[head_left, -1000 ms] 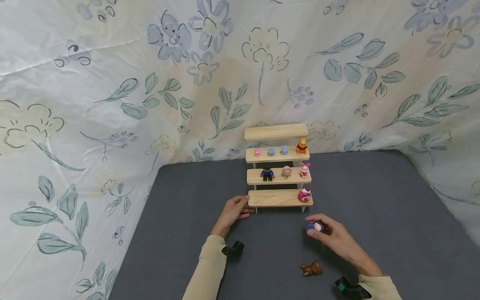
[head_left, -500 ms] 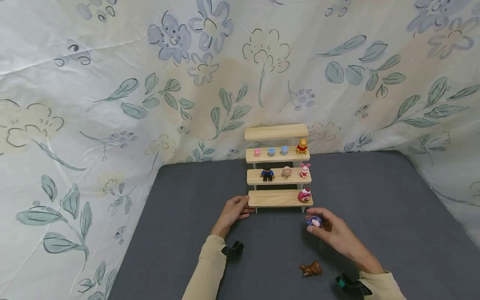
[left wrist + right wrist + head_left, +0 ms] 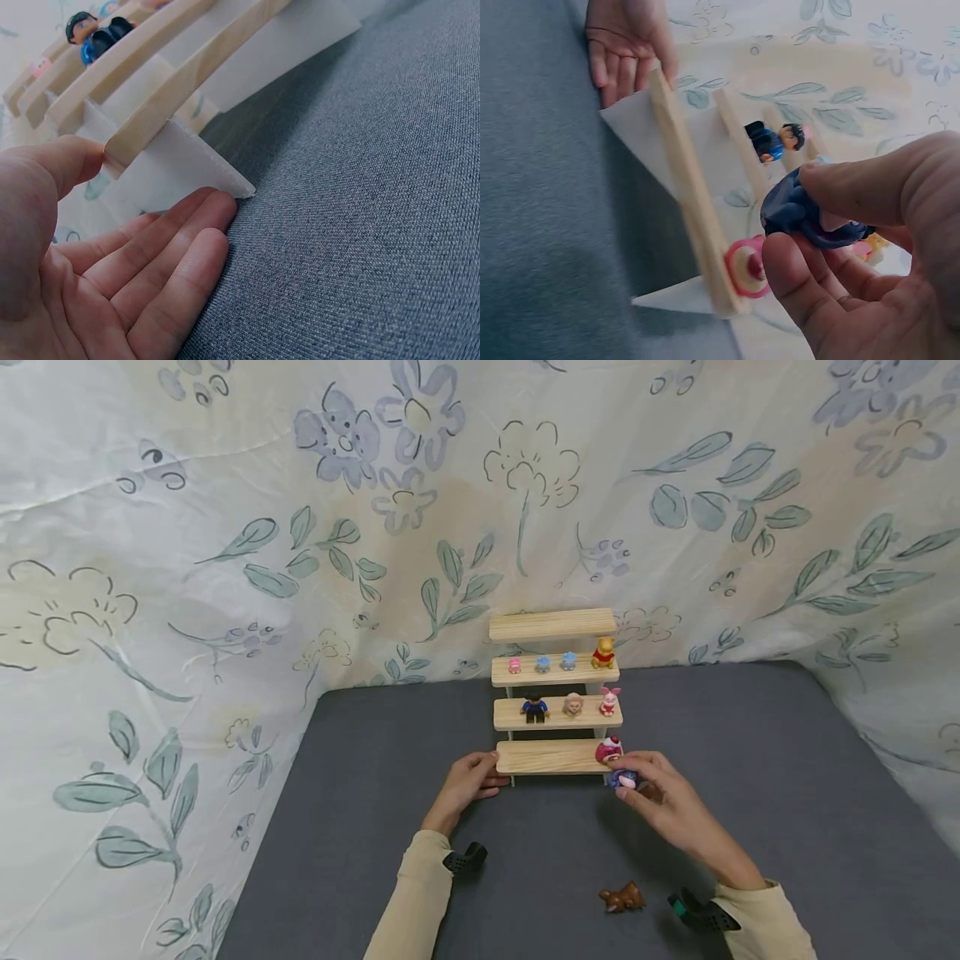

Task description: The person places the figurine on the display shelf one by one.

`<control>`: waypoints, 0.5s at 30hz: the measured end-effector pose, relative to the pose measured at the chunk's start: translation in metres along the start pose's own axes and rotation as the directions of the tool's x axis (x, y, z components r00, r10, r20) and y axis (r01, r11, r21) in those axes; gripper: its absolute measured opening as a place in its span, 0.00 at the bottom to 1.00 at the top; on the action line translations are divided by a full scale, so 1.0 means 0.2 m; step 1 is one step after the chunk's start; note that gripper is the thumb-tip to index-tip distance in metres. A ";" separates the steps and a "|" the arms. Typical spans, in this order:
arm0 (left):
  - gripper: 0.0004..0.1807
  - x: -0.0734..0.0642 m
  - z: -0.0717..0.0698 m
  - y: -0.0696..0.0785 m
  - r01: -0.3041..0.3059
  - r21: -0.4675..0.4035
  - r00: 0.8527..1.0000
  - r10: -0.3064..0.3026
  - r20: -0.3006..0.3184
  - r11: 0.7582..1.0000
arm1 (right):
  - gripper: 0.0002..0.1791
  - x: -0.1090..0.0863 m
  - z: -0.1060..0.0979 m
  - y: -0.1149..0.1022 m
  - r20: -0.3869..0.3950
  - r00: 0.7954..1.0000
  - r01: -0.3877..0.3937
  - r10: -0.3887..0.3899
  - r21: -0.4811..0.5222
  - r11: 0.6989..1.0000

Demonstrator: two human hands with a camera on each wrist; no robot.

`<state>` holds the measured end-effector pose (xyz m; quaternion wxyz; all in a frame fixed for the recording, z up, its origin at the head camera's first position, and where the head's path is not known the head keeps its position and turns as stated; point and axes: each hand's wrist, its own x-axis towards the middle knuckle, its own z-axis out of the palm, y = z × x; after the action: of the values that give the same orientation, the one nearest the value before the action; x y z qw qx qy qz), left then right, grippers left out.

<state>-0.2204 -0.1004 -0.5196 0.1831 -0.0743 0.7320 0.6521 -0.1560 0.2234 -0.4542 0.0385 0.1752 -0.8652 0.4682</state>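
In the head view a wooden tiered display shelf (image 3: 555, 758) stands on the dark grey cloth. My left hand (image 3: 468, 785) rests against its left end, thumb touching the bottom step's end and fingers loosely extended by the white support (image 3: 176, 169). Between thumb and fingertips, my right hand (image 3: 667, 802) pinches a small dark blue and purple toy figurine (image 3: 802, 214) with a pink patch. It overlaps the bottom step's front right corner in the head view. Right beside it, a magenta figurine (image 3: 609, 750) sits on that step.
On the second step stand a black-haired figure (image 3: 535, 709), a beige figurine (image 3: 573, 704) and a pink piglet (image 3: 609, 701). A yellow bear (image 3: 603, 653) shares the third step with several tiny figurines. A brown animal figurine (image 3: 622, 897) lies on the cloth nearer the front.
My right hand has carried the blue figurine forward, up to the bottom step's right corner. The left hand keeps its place at the shelf's left end.
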 end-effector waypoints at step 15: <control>0.33 0.00 0.00 0.00 0.003 -0.002 1.000 -0.003 -0.004 1.000 | 0.20 0.10 -0.04 -0.08 -0.044 0.996 0.079 -0.080 -0.026 0.997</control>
<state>-0.2204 -0.1007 -0.5200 0.1826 -0.0768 0.7315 0.6525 -0.1704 0.2165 -0.4335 0.0787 0.1983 -0.8620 0.4598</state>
